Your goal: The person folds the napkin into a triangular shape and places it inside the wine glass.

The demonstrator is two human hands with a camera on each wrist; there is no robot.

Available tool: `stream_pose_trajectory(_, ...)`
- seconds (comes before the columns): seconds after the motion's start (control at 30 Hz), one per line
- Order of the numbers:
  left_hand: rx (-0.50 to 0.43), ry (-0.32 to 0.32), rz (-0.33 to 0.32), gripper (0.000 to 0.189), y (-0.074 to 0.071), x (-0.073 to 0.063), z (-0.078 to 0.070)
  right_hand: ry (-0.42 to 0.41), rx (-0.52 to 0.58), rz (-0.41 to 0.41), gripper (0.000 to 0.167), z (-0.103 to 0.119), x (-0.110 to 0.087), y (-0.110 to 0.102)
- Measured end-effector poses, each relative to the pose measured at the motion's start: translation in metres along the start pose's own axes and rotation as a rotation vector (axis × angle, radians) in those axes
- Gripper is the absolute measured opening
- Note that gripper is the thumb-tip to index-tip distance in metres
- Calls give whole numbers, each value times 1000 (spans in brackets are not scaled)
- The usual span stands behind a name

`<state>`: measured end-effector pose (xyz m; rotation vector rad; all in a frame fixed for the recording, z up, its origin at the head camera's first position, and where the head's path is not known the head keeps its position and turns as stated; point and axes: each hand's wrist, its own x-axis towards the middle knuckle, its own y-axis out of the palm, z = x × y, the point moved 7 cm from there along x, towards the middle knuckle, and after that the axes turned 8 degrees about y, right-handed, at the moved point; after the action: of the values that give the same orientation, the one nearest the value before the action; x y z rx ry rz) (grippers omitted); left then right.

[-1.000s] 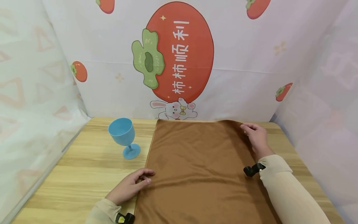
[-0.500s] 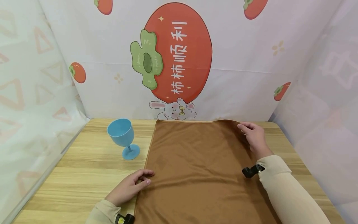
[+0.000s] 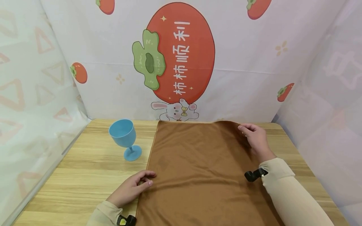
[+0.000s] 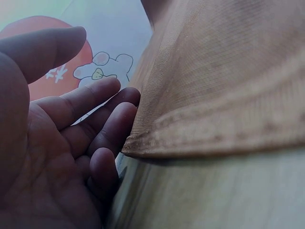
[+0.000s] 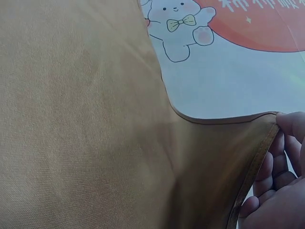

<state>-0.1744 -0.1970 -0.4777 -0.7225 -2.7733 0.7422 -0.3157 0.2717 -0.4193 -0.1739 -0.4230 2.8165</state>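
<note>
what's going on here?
A person's right hand pinches the far right corner of a brown cloth, holding it up off the wooden table. The rest in view is spread out, with a few creases. The left hand is at the cloth's left edge, not pinching it. A blue goblet stands left of the cloth.

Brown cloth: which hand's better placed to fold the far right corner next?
Right, likely: the right hand pinches the brown cloth by that corner, holding it lifted. The left hand lies at the left edge, fingers loose.
</note>
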Motion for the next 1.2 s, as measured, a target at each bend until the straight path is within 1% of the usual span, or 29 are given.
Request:
stream_pose_trajectory(0.13, -5, -1, 0, 34, 0, 0, 1, -10, 21, 11, 26, 2, -2, 2)
stream_pose_trajectory(0.3, -7, 1, 3, 35, 1, 0, 2, 3, 58, 19, 14, 4, -6, 2)
stream_pose_trajectory(0.37, -5, 2, 2, 35, 1, 1, 2, 2, 64, 20, 13, 5, -8, 2)
stream_pose_trajectory(0.6, -26, -3, 3, 35, 0, 0, 2, -22, 72, 42, 15, 8, -14, 5)
stream_pose_trajectory(0.8, -19, -7, 1, 34, 0, -1, 3, -20, 99, 62, 8, 9, -17, 10)
stream_pose_trajectory(0.93, -15, -7, 0, 34, 0, 0, 2, -23, 90, 67, 6, 9, -20, 12)
stream_pose_trajectory(1.2, -14, -12, 4, 35, 1, 0, 2, -33, 66, 74, 9, 9, -25, 16)
